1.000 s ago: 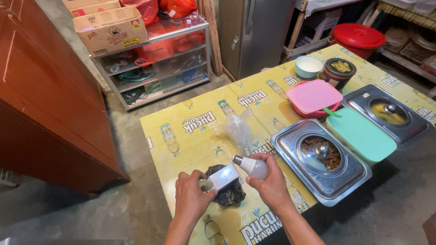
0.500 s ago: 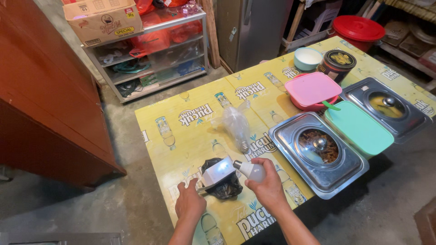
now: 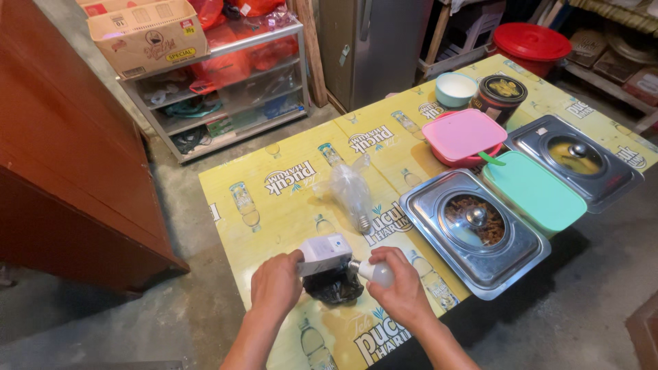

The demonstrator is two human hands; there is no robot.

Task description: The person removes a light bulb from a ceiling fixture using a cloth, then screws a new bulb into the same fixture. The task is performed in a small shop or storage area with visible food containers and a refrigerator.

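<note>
The left hand (image 3: 275, 285) has regripped the small white box (image 3: 323, 253), now raised beside the bulb (image 3: 373, 272) clasped in the right hand (image 3: 401, 292), near the desk's (image 3: 288, 205) front edge.

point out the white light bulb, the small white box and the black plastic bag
white light bulb (image 3: 379, 273), head view, on its glass dome
small white box (image 3: 323, 252), head view, on its top face
black plastic bag (image 3: 334, 288), head view, on its crumpled middle

Looking like the back room of a small home food stall or kitchen store. Covered steel serving pans (image 3: 478, 233) with cooked food sitting on a table (image 3: 274, 199) spread with yellow printed plastic sheeting, beside lidded plastic containers (image 3: 464, 136). Standing around on bare concrete floor (image 3: 199, 205): a grey refrigerator (image 3: 370, 41), a red bucket (image 3: 531, 46), and a metal rack (image 3: 226, 89) holding cartons and bagged goods.
</note>
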